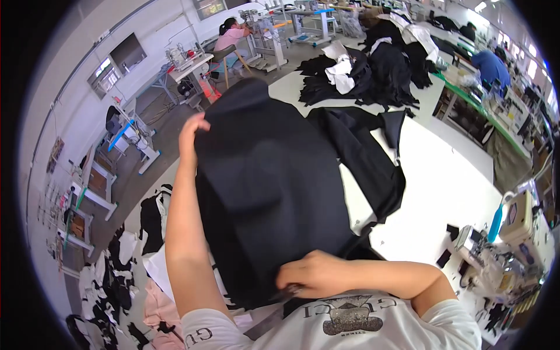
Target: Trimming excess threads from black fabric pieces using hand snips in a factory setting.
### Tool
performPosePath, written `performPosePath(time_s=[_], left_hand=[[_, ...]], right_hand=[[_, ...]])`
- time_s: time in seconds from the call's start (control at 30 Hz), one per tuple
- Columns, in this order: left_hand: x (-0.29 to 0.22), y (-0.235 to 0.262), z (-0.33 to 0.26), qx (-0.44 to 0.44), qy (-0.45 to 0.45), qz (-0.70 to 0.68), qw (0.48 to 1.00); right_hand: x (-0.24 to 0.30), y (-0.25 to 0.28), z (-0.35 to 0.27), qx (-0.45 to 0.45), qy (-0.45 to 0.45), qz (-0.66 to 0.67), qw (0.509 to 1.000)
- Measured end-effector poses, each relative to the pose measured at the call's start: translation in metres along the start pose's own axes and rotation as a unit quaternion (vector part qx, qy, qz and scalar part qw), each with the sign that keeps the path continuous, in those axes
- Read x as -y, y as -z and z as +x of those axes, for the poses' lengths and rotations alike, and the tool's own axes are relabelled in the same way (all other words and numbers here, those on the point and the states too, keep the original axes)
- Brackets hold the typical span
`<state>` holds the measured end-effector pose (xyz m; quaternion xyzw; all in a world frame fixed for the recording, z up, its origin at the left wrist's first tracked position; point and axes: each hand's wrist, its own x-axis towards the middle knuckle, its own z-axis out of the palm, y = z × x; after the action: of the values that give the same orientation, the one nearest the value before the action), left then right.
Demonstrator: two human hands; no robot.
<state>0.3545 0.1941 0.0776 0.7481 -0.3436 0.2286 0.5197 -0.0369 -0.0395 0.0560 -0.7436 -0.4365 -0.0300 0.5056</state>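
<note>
A large black garment is spread in front of me, partly lifted above the white table and blurred in places. My left hand reaches forward with its fingers closed on the garment's far left edge. Close to my body, my right hand is curled, fingers closed, at the near edge of the same cloth. A small dark, shiny thing shows under its fingers, too unclear to name. To the right of the body of the garment lies a black sleeve-like piece, bent on the tabletop.
The white table carries a heap of black and white garments at its far end. A sewing machine stands at the right. Fabric scraps lie at the lower left. Two people work farther off.
</note>
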Motion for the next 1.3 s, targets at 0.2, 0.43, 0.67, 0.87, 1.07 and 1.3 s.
performPosePath(time_s=[0.2,0.43,0.67,0.87,1.07,1.3], left_hand=[[0.050,0.036,-0.136,0.146,0.101,0.382,0.907],[-0.096,-0.095,-0.192,0.303,-0.001,0.074,0.950],[-0.160,-0.195,-0.257,0.443,0.293,-0.114,0.840],[-0.176,-0.207,-0.253,0.478,0.395,-0.126,0.774],[-0.185,-0.212,-0.269,0.425,0.364,-0.311,0.768],[-0.189,-0.215,-0.278,0.383,0.398,-0.383,0.741]], right_hand=[[-0.062,-0.128,0.012,0.105,-0.023,-0.177,0.978],[-0.043,-0.099,-0.018,0.067,-0.033,-0.055,0.996],[-0.020,-0.051,-0.113,-0.171,-0.235,0.239,0.927],[-0.019,-0.039,-0.186,-0.321,-0.330,0.258,0.849],[-0.045,-0.040,-0.204,-0.414,-0.376,0.294,0.775],[-0.065,-0.045,-0.191,-0.421,-0.361,0.288,0.780]])
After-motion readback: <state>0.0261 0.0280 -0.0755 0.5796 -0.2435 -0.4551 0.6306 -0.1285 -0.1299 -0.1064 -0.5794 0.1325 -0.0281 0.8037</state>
